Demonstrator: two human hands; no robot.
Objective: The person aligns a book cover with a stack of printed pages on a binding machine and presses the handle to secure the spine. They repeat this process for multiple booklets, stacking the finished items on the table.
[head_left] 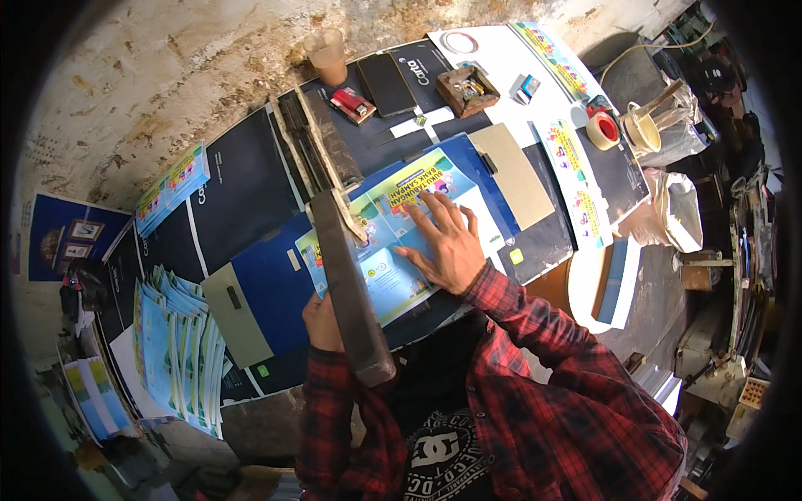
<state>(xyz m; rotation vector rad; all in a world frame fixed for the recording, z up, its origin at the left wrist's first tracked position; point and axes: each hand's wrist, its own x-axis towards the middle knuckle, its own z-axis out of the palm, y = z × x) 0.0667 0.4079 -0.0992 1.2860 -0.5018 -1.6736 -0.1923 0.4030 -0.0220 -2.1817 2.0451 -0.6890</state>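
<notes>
An opened printed booklet [393, 219], blue with a yellow heading panel, lies across the middle of the work table. My right hand [451, 242] rests on it palm down, its fingers spread. A long dark bar [347, 292], apparently the arm of a long stapler, crosses over the booklet's left part. At the left of that bar, my left hand [324, 324] is closed at the booklet's near left edge; the bar and the paper hide some of its fingers. Blue boards [276, 271] are under the booklet, with beige pieces [514, 175] on either side.
A fanned stack of booklets [171, 351] lies at the left, with another pile [174, 188] behind it. Along the back stand a cup [326, 57], a red lighter [352, 104], a dark phone [386, 85] and a wooden ashtray [468, 90]. Tape [601, 131] sits at the right.
</notes>
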